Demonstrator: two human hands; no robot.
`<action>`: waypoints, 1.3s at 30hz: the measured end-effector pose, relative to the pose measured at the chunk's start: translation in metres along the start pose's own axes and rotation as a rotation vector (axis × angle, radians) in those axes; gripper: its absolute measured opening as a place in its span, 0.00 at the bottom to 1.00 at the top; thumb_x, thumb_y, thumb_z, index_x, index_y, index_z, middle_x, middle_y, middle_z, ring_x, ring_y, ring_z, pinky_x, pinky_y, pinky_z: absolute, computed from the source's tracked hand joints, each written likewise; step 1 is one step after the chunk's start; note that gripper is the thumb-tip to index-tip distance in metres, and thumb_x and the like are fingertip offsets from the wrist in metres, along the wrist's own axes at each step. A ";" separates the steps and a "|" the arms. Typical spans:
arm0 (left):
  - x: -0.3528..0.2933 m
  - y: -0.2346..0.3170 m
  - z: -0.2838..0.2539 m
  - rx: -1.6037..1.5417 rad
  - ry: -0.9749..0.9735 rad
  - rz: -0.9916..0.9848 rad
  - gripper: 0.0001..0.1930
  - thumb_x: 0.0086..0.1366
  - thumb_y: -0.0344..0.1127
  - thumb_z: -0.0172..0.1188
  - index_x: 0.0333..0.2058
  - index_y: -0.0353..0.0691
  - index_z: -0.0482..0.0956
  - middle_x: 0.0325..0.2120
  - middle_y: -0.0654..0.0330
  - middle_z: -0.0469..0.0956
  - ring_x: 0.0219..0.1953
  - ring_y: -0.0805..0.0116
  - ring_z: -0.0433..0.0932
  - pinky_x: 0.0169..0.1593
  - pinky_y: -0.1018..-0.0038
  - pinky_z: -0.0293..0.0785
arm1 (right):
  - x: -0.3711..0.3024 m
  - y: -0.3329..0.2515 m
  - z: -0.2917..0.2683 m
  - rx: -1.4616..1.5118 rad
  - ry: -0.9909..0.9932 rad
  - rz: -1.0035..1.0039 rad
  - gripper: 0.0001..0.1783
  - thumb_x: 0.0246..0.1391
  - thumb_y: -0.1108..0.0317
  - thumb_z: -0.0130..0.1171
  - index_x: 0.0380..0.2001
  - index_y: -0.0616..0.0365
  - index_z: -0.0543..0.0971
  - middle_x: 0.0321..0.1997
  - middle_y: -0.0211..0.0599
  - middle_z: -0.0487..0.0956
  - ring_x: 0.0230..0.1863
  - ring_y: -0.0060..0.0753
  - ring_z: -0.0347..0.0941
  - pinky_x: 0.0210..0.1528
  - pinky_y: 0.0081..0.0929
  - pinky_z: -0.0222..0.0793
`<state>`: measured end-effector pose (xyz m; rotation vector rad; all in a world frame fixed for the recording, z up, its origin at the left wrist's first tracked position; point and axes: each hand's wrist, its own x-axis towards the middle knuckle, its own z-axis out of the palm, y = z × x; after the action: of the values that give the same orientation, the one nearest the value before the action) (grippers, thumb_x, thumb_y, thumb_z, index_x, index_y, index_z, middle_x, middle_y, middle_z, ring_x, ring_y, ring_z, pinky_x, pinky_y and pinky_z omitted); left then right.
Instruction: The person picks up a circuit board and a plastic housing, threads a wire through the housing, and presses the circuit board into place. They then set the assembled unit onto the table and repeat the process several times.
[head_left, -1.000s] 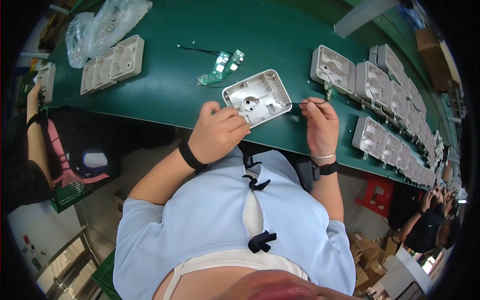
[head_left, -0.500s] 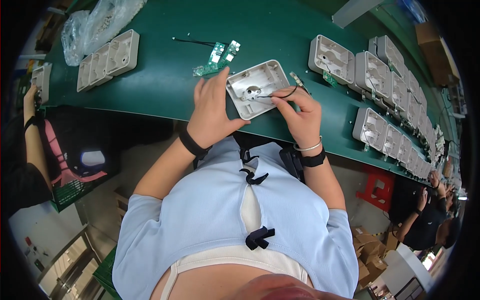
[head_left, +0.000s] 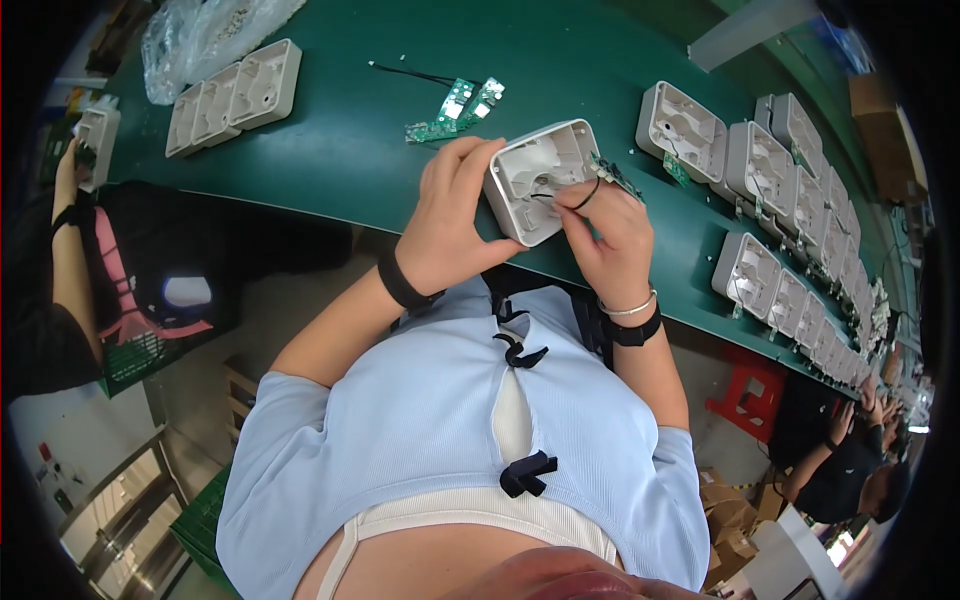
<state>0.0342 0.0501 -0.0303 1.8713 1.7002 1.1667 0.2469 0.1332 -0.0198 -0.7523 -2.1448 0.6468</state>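
Note:
A light grey plastic housing (head_left: 515, 190), open side up, is tilted at the table's near edge. My left hand (head_left: 452, 215) grips its left side, thumb at the near corner and fingers along the far left wall. Inside the housing, my right hand (head_left: 607, 235) pinches a thin black cable (head_left: 587, 196) near a round hole in the floor. The cable loops up to a small green circuit board (head_left: 615, 175) lying at the housing's right side, beyond my right fingers. My fingertips partly hide the cable's end.
Several loose green circuit boards (head_left: 455, 108) with black wires lie beyond the housing. Stacked grey housings (head_left: 262, 85) and a clear plastic bag (head_left: 205, 45) are far left. Rows of housings (head_left: 683, 125) with boards fill the right. Other people sit at both sides; a post (head_left: 745, 35) stands far right.
The housing has tipped up, its open side turning rightward, and my left fingers have closed further round its wall. My right hand has pushed the cable toward the hole. The whole view has shifted slightly.

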 end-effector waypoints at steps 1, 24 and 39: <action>0.000 0.001 0.000 -0.001 0.000 0.004 0.53 0.44 0.39 0.82 0.68 0.40 0.64 0.61 0.48 0.66 0.63 0.43 0.68 0.67 0.53 0.62 | 0.001 -0.001 0.000 -0.035 -0.015 -0.036 0.08 0.49 0.79 0.69 0.35 0.58 0.86 0.39 0.35 0.87 0.42 0.42 0.84 0.48 0.37 0.76; -0.010 0.013 0.011 -0.263 -0.003 -0.046 0.54 0.48 0.27 0.74 0.72 0.42 0.52 0.67 0.43 0.54 0.64 0.38 0.69 0.62 0.57 0.75 | -0.012 -0.003 0.018 0.079 0.082 0.008 0.05 0.58 0.80 0.68 0.38 0.65 0.84 0.37 0.41 0.85 0.35 0.39 0.80 0.41 0.30 0.76; -0.009 0.007 0.021 -0.324 0.039 0.006 0.53 0.48 0.28 0.74 0.71 0.40 0.53 0.67 0.43 0.56 0.70 0.38 0.59 0.68 0.55 0.68 | -0.015 0.011 0.021 0.254 0.075 0.188 0.03 0.58 0.78 0.68 0.35 0.63 0.83 0.37 0.36 0.85 0.37 0.30 0.78 0.44 0.27 0.74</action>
<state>0.0553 0.0460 -0.0404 1.6650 1.4231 1.3943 0.2420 0.1271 -0.0463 -0.8293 -1.8929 0.9537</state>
